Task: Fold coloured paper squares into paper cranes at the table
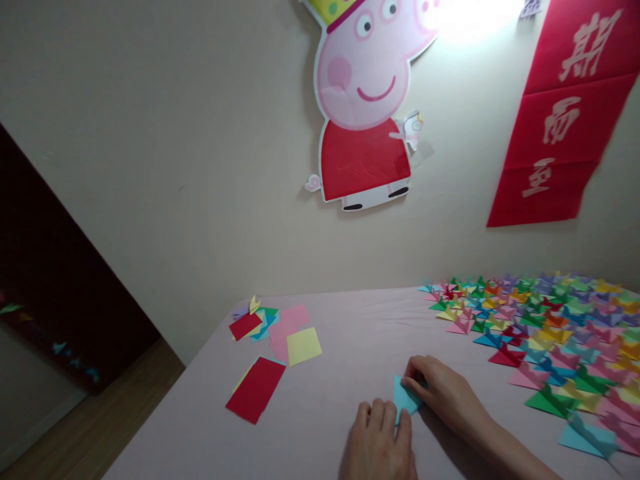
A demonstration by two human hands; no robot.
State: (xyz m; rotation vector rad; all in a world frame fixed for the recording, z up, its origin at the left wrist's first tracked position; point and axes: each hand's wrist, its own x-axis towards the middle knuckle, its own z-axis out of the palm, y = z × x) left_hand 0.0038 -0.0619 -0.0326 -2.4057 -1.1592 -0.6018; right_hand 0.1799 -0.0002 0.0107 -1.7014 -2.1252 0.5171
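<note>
A small light-blue folded paper [404, 398] lies on the pink table [325, 420] near the front edge. My left hand [380, 443] rests flat on the table with its fingertips pressing the paper's near edge. My right hand [440, 387] comes in from the right, its fingers curled and pinching the paper's far corner. Part of the paper is hidden under both hands.
Several folded paper cranes [550, 333] in many colours cover the table's right side. Loose paper squares lie at the left: a red sheet [256, 389], a yellow one [303, 346], a pink one [287, 327]. Wall decorations hang behind. The floor [90, 427] drops off left.
</note>
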